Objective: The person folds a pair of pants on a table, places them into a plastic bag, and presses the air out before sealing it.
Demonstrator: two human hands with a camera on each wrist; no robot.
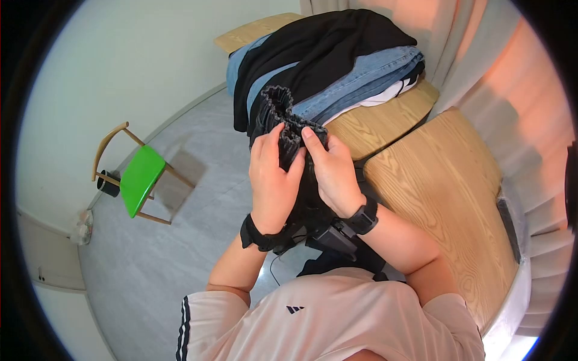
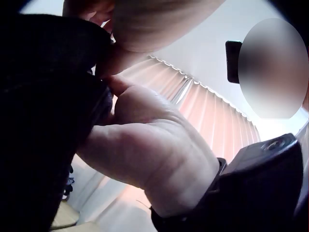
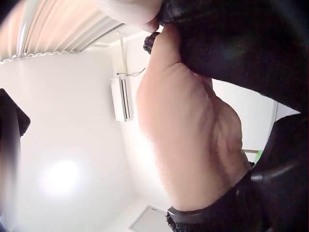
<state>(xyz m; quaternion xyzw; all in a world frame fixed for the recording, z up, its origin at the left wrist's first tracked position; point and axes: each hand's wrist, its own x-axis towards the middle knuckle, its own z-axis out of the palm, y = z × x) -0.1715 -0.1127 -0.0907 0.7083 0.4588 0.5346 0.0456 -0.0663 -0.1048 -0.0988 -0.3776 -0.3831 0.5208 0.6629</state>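
Note:
A dark garment with a gathered, elastic-looking edge hangs from both hands in the head view. The left hand pinches that edge from the left side, and the right hand grips it from the right with the thumb on top. The two hands are close together. In the left wrist view the left hand is beside the dark cloth, its fingertips partly hidden. The right wrist view has the right hand holding the dark cloth, most fingers hidden behind it.
Black clothing and blue denim lie piled on a wooden table ahead and to the right. A green chair and a black bin stand on the floor at left. Curtains hang at right.

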